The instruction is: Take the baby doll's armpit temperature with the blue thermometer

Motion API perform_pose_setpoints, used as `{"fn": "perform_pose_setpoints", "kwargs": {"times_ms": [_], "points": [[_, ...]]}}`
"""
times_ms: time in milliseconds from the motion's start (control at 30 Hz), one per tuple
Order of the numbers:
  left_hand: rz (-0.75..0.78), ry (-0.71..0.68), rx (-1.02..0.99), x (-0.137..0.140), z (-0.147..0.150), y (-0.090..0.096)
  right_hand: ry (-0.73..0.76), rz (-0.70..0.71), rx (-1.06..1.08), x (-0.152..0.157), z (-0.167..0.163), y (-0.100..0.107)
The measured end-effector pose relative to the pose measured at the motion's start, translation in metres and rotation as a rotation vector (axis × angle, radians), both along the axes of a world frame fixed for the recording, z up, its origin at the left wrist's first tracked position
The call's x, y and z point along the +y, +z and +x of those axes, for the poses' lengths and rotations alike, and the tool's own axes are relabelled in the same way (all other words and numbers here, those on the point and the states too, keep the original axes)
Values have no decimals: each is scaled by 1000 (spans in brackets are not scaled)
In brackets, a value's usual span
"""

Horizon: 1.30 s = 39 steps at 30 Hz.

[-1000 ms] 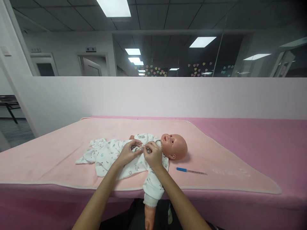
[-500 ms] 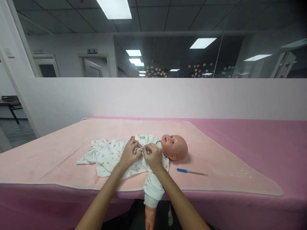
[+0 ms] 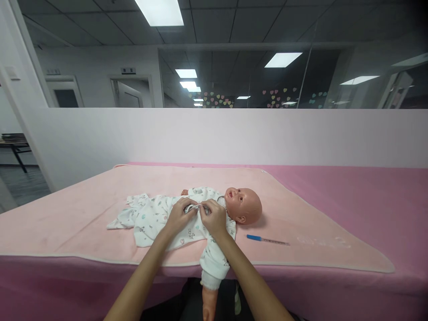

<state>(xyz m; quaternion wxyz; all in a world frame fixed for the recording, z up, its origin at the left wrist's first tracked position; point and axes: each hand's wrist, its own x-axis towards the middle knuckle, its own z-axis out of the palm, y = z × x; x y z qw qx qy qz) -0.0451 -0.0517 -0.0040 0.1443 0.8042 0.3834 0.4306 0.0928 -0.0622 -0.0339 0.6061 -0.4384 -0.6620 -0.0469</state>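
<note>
A baby doll [image 3: 245, 206] lies on its back with its head to the right, dressed in a white printed romper [image 3: 152, 220]. At its chest my left hand [image 3: 181, 215] is closed in a pinch on a thin white strip of the romper's front, apparently a cloth tie or edge. My right hand [image 3: 214, 217] pinches the same strip just beside it, fingertips almost touching the left ones. The exact piece between the fingers is partly hidden. One sleeved doll arm [image 3: 210, 298] hangs over the table's near edge between my forearms.
Right of the doll lies a thin stick with a blue handle [image 3: 254, 238], resembling a thermometer. Beneath everything is a peach mat [image 3: 83, 214] with a pale border, over a pink cover [image 3: 374, 200]. A white partition [image 3: 234, 136] rises behind the table.
The looped white strip between my hands now looks flatter and less exposed. My left fingers have shifted slightly, uncovering more of the doll's far hand. My right hand stays nearly still.
</note>
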Motion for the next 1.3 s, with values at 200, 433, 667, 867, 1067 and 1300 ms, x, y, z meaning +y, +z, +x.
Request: {"fn": "perform_pose_setpoints", "kwargs": {"times_ms": [200, 433, 667, 867, 1067, 1300], "points": [[-129, -51, -91, 1, -2, 2, 14, 3, 16, 0, 0, 0], [-196, -101, -153, 1, -2, 3, 22, -13, -6, 0, 1, 0], [-163, -59, -164, -1, 0, 6, -27, 5, 27, -2, 0, 1], [-143, -93, -205, 2, -1, 5, -81, 56, -209, -10, -2, 5], [-181, -116, -254, 5, -2, 3, -118, 29, -415, -11, -4, 4], [-129, -106, -158, -1, 1, 4, -90, 121, -468, -10, -3, 3]]}}
